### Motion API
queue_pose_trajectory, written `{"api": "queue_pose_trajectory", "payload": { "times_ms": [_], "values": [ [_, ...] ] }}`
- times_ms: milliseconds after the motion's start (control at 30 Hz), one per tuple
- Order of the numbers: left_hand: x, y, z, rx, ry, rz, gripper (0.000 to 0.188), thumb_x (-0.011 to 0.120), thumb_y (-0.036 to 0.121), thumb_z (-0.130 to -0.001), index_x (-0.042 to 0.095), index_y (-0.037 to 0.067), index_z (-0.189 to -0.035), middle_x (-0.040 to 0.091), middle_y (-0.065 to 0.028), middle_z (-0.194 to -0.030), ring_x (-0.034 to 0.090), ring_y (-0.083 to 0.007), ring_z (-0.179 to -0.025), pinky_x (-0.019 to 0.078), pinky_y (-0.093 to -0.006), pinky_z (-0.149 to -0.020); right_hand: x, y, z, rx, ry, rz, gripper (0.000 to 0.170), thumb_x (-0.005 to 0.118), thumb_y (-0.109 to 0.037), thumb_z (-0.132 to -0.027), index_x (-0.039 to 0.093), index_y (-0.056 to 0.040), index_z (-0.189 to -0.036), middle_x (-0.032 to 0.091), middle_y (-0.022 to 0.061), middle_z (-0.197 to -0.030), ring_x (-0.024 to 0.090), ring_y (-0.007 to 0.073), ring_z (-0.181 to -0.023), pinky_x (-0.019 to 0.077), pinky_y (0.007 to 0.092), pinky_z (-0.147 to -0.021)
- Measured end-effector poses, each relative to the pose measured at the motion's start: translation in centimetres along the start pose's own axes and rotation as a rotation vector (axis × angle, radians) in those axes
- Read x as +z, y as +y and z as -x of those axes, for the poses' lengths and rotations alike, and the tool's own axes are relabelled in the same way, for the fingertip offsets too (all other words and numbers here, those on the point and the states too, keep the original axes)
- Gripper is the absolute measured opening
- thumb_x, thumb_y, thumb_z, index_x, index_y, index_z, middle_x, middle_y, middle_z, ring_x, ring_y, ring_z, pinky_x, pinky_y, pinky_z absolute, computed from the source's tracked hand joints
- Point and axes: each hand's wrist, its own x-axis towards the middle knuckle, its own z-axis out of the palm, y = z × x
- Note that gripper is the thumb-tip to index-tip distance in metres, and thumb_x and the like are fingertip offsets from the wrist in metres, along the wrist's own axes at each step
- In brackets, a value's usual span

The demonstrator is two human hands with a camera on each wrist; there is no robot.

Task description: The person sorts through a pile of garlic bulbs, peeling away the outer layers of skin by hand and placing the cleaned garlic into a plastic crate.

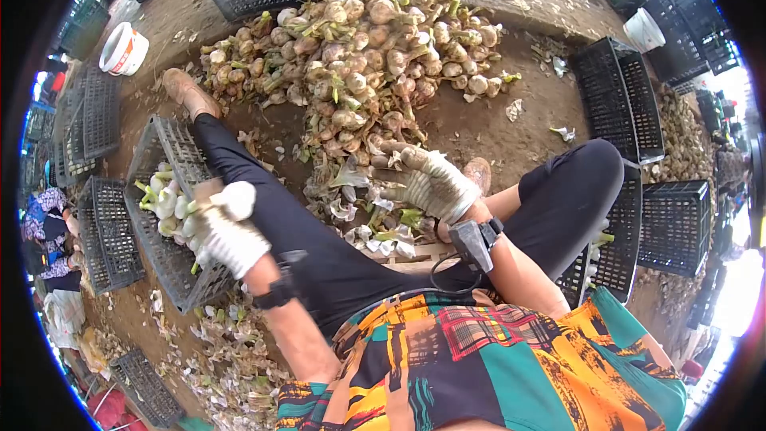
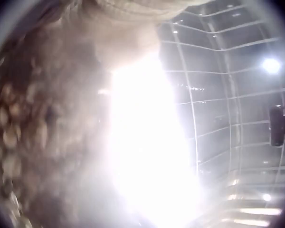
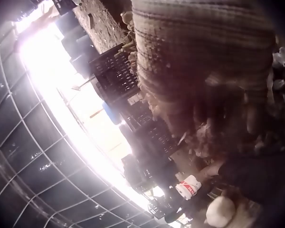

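The left hand (image 1: 231, 241), in a pale knitted glove and blurred, holds a white trimmed garlic bulb (image 1: 237, 200) beside a black crate (image 1: 182, 144). Cleaned garlic bulbs (image 1: 166, 203) with green stems lie in that crate. Over the near edge of a big heap of untrimmed garlic (image 1: 367, 48) is the gloved right hand (image 1: 435, 185), its fingers loosely bent and nothing visible in them. The right wrist view shows its glove (image 3: 204, 52) close up, with the white bulb (image 3: 221, 211) farther off. Glare washes out much of the left wrist view.
Cut stems and skins (image 1: 391, 241) litter the ground between the outstretched legs. More black crates stand on both sides, one (image 1: 674, 223) at the right. A white bucket (image 1: 124, 49) is at the upper left, past the left foot (image 1: 190, 92).
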Motion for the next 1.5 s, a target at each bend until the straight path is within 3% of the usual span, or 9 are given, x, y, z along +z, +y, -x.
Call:
{"api": "queue_pose_trajectory", "payload": {
  "times_ms": [200, 233, 333, 567, 767, 900, 933, 1100, 1500],
  "values": [
    [0.8, 6.0, 0.3, 0.793, 0.049, -0.714, 0.028, 0.068, 0.028, -0.085, 0.065, 0.003, -0.097, 0.066, -0.0078, -0.085, 0.063, -0.0158, -0.076, 0.0498, -0.0298, -0.058, 1.2, 0.8, -2.0, 0.025, -0.029, -0.073, 0.051, 0.061, -0.035, -0.089, 0.048, -0.0085, -0.130, 0.053, 0.0103, -0.126, 0.049, 0.0257, -0.118, 0.0419, 0.0464, -0.098],
    [2.9, 5.4, 3.7, 0.038, 0.111, -0.440, 0.031, 0.068, 0.028, -0.085, 0.064, 0.001, -0.101, 0.066, -0.0093, -0.082, 0.063, -0.0155, -0.075, 0.0496, -0.0292, -0.059, 1.6, 1.1, -2.4, 0.025, -0.004, -0.021, 0.050, 0.061, -0.036, -0.089, 0.049, -0.0084, -0.129, 0.054, 0.0102, -0.125, 0.049, 0.0254, -0.118, 0.0426, 0.0460, -0.097],
    [5.4, 0.4, 8.3, -0.998, -0.429, 0.134, 0.032, 0.065, 0.029, -0.084, 0.059, 0.004, -0.103, 0.058, -0.0049, -0.083, 0.053, -0.0125, -0.069, 0.0419, -0.0226, -0.051, 1.6, 2.4, -3.2, 0.015, 0.026, 0.069, 0.044, 0.060, -0.027, -0.090, 0.048, -0.0056, -0.127, 0.057, 0.0086, -0.117, 0.054, 0.0223, -0.107, 0.0478, 0.0397, -0.089],
    [6.4, -4.2, 11.9, -1.360, -0.386, 0.222, 0.013, 0.059, 0.023, -0.089, 0.065, 0.012, -0.086, 0.053, 0.0032, -0.065, 0.046, -0.0077, -0.051, 0.0329, -0.0198, -0.041, 3.0, 1.4, -2.3, 0.177, 0.143, 0.174, 0.040, 0.049, -0.012, -0.093, 0.040, -0.0044, -0.132, 0.064, 0.0060, -0.094, 0.060, 0.0137, -0.071, 0.0530, 0.0280, -0.059],
    [7.0, -4.8, 11.8, -1.170, -0.547, 0.060, 0.017, 0.058, 0.024, -0.090, 0.067, 0.010, -0.085, 0.048, 0.0047, -0.057, 0.045, -0.0099, -0.048, 0.0356, -0.0244, -0.044, -0.7, 3.6, -6.2, -0.266, 0.637, 0.709, 0.031, 0.056, -0.031, -0.093, 0.065, -0.0009, -0.098, 0.066, 0.0063, -0.081, 0.060, 0.0130, -0.068, 0.0498, 0.0265, -0.065],
    [8.4, -4.2, 6.5, 0.423, -1.438, -1.057, 0.020, 0.064, 0.023, -0.086, 0.065, 0.004, -0.082, 0.062, -0.0069, -0.071, 0.063, -0.0170, -0.070, 0.0511, -0.0280, -0.068, -4.2, -1.4, -9.1, 0.088, 0.836, 0.753, 0.038, 0.058, -0.041, -0.090, 0.065, -0.0036, -0.092, 0.068, 0.0088, -0.075, 0.064, 0.0177, -0.064, 0.0513, 0.0299, -0.057],
    [8.6, -7.1, 3.6, -0.138, -1.087, -0.338, 0.017, 0.066, 0.020, -0.082, 0.065, 0.003, -0.080, 0.062, -0.0097, -0.070, 0.064, -0.0201, -0.071, 0.0514, -0.0310, -0.071, -6.7, -1.7, -9.2, 0.052, 0.765, 0.702, 0.035, 0.059, -0.039, -0.090, 0.065, -0.0043, -0.092, 0.068, 0.0092, -0.075, 0.065, 0.0194, -0.060, 0.0514, 0.0317, -0.053],
    [9.3, -15.4, -12.2, 0.139, -0.092, -1.411, 0.037, 0.072, 0.023, -0.071, 0.063, 0.008, -0.104, 0.056, -0.0196, -0.111, 0.060, -0.0334, -0.095, 0.0494, -0.0433, -0.080, -8.7, -3.7, -9.8, -0.100, 0.849, 0.692, 0.031, 0.061, -0.015, -0.086, 0.060, -0.0001, -0.113, 0.067, 0.0089, -0.090, 0.064, 0.0164, -0.069, 0.0532, 0.0290, -0.059],
    [3.6, -26.5, -23.6, -0.277, -0.921, -2.536, 0.044, 0.053, 0.024, -0.091, 0.047, 0.023, -0.135, 0.037, -0.0084, -0.144, 0.031, -0.0348, -0.135, 0.0484, -0.0474, -0.091, -14.4, -4.2, -7.1, -0.025, 1.054, 0.823, 0.028, 0.060, -0.015, -0.084, 0.065, 0.0034, -0.104, 0.068, 0.0115, -0.087, 0.064, 0.0163, -0.071, 0.0514, 0.0292, -0.061]
  ]
}}
